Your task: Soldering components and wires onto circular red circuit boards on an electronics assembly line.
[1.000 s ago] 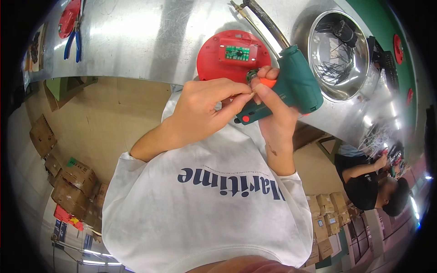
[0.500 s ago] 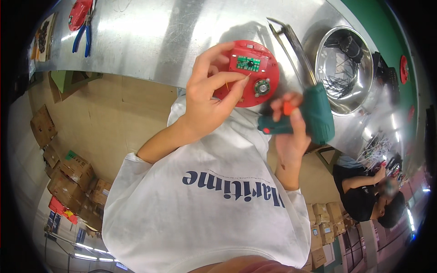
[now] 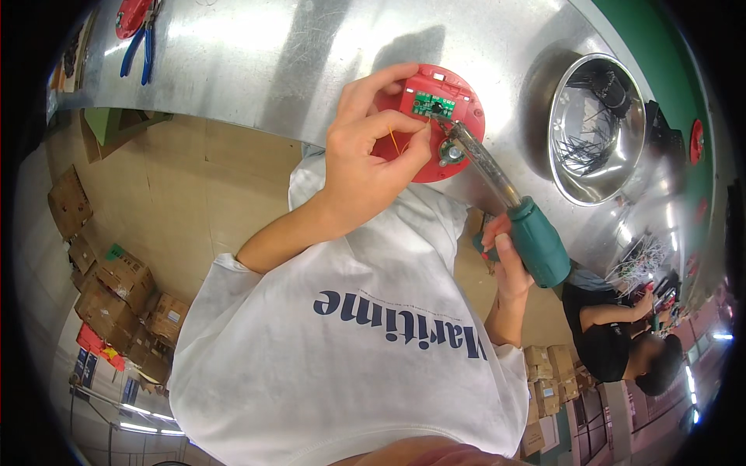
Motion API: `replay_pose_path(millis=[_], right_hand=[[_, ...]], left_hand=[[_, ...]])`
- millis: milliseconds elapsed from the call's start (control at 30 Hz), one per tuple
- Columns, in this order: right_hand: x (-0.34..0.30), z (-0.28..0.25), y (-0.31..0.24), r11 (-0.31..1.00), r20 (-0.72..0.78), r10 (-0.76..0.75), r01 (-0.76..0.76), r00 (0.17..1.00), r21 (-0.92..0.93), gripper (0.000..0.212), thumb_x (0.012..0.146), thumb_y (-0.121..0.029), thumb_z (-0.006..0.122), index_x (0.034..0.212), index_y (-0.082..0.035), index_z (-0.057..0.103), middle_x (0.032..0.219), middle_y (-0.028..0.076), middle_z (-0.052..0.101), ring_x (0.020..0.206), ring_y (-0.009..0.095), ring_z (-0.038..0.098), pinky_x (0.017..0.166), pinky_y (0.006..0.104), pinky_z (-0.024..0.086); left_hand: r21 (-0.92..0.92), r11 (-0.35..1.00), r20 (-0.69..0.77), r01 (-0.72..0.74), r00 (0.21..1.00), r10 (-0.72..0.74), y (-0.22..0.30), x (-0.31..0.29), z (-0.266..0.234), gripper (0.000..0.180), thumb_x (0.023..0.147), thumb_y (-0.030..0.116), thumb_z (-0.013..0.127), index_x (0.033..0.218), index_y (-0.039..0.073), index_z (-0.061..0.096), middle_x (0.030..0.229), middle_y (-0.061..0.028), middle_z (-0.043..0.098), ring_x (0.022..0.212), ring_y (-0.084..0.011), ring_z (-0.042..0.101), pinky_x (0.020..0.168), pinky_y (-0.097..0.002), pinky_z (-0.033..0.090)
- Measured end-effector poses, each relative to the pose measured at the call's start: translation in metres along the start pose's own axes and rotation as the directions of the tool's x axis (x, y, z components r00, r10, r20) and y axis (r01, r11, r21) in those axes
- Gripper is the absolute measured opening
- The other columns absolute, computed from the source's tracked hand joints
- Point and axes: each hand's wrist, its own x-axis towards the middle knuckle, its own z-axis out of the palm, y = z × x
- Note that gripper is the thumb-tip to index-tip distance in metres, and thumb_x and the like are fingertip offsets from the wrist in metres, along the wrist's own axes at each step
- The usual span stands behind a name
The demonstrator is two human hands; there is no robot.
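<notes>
My left hand point(image 3: 369, 147) is closed around the left side of a red round plastic housing point(image 3: 466, 97). Its thumb and forefinger pinch together over the housing, and a thin yellow wire point(image 3: 394, 140) loops beside them. A small green circuit board point(image 3: 423, 103) sits in a recess of the housing, and a round metal-centred part point(image 3: 451, 152) lies below it. My right hand point(image 3: 507, 260) is wrapped around the handle of a green soldering gun point(image 3: 538, 242). The gun's tip reaches the lower edge of the board, close to my left fingertips; whether it touches is too small to tell.
The metal bench point(image 3: 233, 46) lies under the work. A steel bowl point(image 3: 558, 147) of dark wires stands to the right. Blue-handled pliers point(image 3: 138, 56) and another red part point(image 3: 134, 17) lie far left. A co-worker point(image 3: 614, 326) sits at right; cardboard boxes point(image 3: 116, 311) are stacked on the floor.
The soldering gun has swung left, bringing its tip from beyond the housing's right side onto the board area. My right hand has shifted slightly nearer to me. My left hand keeps its hold.
</notes>
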Motion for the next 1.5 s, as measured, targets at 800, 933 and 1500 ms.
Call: replay_pose_path(millis=[800, 933, 1500], right_hand=[[-0.003, -0.005, 0.015, 0.966, -0.127, -0.075, 0.04, 0.989, -0.255, 0.016, 0.064, 0.001, 0.069, 0.08, 0.002, 0.064, 0.073, 0.009, 0.06, 0.062, 0.019, 0.058, 0.06, 0.0291, 0.046], [-0.001, -0.007, 0.007, 0.999, -0.006, -0.032, 0.032, 0.999, -0.011, 0.021, 0.078, -0.007, 0.058, 0.095, 0.006, 0.057, 0.083, 0.014, 0.058, 0.062, 0.017, 0.053, 0.06, 0.0279, 0.044], [-0.003, -0.009, 0.019, 0.933, -0.059, 0.016, 0.007, 0.998, 0.359, 0.051, 0.074, -0.014, 0.058, 0.12, 0.006, 0.048, 0.093, 0.016, 0.05, 0.063, 0.02, 0.051, 0.058, 0.0292, 0.044]], left_hand=[[0.032, 0.999, -0.001, 0.032, 0.999, -0.032, 0.005, 0.003, -0.002, 0.006, 0.07, -0.001, 0.069, 0.075, 0.002, 0.068, 0.123, -0.0101, 0.059, 0.1, -0.0191, 0.053, 0.084, -0.0293, 0.045], [0.004, 0.999, -0.02, 0.048, 0.999, -0.048, 0.004, 0.003, 0.002, 0.006, 0.067, 0.001, 0.069, 0.071, 0.003, 0.065, 0.12, -0.009, 0.058, 0.099, -0.0244, 0.051, 0.085, -0.0337, 0.045], [0.044, 0.997, 0.011, 0.067, 0.998, -0.067, 0.006, 0.005, -0.001, 0.003, 0.072, 0.0, 0.069, 0.073, 0.002, 0.067, 0.121, -0.0098, 0.058, 0.1, -0.0189, 0.053, 0.086, -0.0307, 0.045]])
